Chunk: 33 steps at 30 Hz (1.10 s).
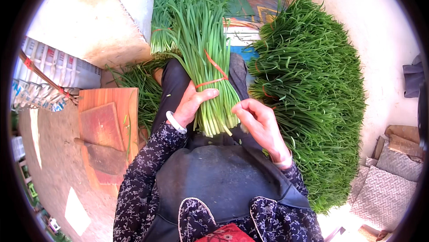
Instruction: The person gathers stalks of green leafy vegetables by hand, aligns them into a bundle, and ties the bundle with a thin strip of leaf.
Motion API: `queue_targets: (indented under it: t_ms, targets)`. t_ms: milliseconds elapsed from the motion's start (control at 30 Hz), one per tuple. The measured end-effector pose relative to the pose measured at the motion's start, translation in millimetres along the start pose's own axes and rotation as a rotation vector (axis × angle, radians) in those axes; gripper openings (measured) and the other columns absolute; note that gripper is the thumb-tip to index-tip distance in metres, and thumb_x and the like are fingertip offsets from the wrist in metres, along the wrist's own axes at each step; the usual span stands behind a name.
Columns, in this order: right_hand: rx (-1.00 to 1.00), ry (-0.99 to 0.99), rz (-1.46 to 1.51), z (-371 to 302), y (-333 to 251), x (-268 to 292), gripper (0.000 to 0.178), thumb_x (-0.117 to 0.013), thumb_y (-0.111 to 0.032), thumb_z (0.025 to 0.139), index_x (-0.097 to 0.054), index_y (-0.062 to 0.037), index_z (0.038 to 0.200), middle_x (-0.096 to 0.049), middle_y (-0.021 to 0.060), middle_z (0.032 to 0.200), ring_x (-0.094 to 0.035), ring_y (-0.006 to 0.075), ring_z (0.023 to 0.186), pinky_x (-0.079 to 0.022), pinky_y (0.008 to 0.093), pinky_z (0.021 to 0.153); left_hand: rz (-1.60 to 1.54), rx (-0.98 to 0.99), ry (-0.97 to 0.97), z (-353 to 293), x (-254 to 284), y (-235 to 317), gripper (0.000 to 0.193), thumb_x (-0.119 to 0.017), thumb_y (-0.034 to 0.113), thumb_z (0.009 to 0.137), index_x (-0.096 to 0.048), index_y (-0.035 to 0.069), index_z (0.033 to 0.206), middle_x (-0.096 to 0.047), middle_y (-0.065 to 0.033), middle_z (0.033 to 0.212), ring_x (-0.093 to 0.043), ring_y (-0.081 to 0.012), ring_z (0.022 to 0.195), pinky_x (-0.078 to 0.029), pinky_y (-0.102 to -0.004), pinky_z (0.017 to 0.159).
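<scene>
Nearest to us, a dark apron [210,170] covers the lap, and 2 patterned sleeves reach forward on either side of it. The right hand [261,123] hangs just beside the cut ends, its fingers curled and thumb near the index finger; we cannot tell whether it pinches anything. The left hand [192,101] is closed round the lower left side of a bundle of green stalks [214,58], its thumb lying across the top just below 1 orange-red tie [212,82]. So the bundle sits between the 2 hands, above the lap, pale ends toward us and leaf tips pointing away, with a loose strand of the tie running up over the leaves. Dark trouser legs [172,78] flank it. To the left, we see a wooden board [129,101] with a cleaver [107,158] resting on it, and loose leaves [145,81] fill the strip between board and leg. To the right, a tall pile of bundles [313,99] crowds the right forearm, leaving little sideways room there; the wider stretch of floor [51,152] lies left of the board. Farther off, more tied bundles [163,5] bound the forward space, beside a green mat [232,0].
</scene>
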State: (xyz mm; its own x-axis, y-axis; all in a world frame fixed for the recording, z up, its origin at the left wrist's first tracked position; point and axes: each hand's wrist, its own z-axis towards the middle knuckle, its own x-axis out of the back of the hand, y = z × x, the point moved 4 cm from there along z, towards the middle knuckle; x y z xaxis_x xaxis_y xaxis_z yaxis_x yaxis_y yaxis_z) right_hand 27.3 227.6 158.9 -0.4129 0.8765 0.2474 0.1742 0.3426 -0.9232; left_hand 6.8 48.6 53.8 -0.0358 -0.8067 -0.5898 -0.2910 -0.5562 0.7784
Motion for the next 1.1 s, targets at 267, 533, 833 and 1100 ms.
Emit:
queue_targets:
  t_ms: [267, 533, 833, 1100]
  targets:
    - [0.150, 0.058, -0.563, 19.0, 8.0, -27.4, 0.021, -0.069, -0.020, 0.089, -0.065, 0.0006, 0.090, -0.067, 0.0206, 0.076, -0.066, 0.0384, 0.073, -0.051, 0.0432, 0.062, 0.037, -0.016, 0.002, 1.3, 8.5, -6.7, 0.061, -0.066, 0.014, 0.086, -0.040, -0.001, 0.139, -0.059, -0.0117, 0.126, -0.058, -0.0198, 0.115, -0.045, -0.0339, 0.101]
    - [0.041, 0.011, -0.312, 31.0, 30.1, -20.1, 0.019, -0.065, -0.016, 0.091, -0.065, 0.0025, 0.087, -0.057, 0.0052, 0.063, -0.052, 0.0087, 0.058, -0.043, 0.0296, 0.054, -0.001, -0.020, -0.011, -2.6, 1.9, 0.9, 0.066, -0.066, 0.015, 0.085, -0.037, 0.000, 0.142, -0.057, -0.0111, 0.128, -0.057, -0.0205, 0.116, -0.044, -0.0348, 0.103]
    - [0.023, -0.345, -0.088, -7.5, 15.0, -20.0, 0.009, -0.064, -0.010, 0.089, -0.062, -0.0017, 0.085, -0.062, 0.0032, 0.069, -0.056, 0.0082, 0.061, -0.047, 0.0276, 0.057, 0.006, -0.058, -0.014, -1.3, 3.2, -0.2, 0.069, -0.066, 0.014, 0.084, -0.035, 0.000, 0.144, -0.057, -0.0118, 0.129, -0.056, -0.0217, 0.117, -0.044, -0.0355, 0.103]
    - [0.640, -0.636, 0.666, -46.8, -57.0, 44.4, 0.007, -0.060, -0.005, 0.088, -0.060, -0.0033, 0.082, -0.062, 0.0032, 0.072, -0.060, 0.0174, 0.057, -0.044, 0.0315, 0.043, -0.067, -0.033, -0.048, -6.0, 4.6, 3.4, 0.069, -0.067, 0.007, 0.086, -0.032, 0.002, 0.145, -0.056, -0.0092, 0.128, -0.058, -0.0182, 0.114, -0.048, -0.0336, 0.099]
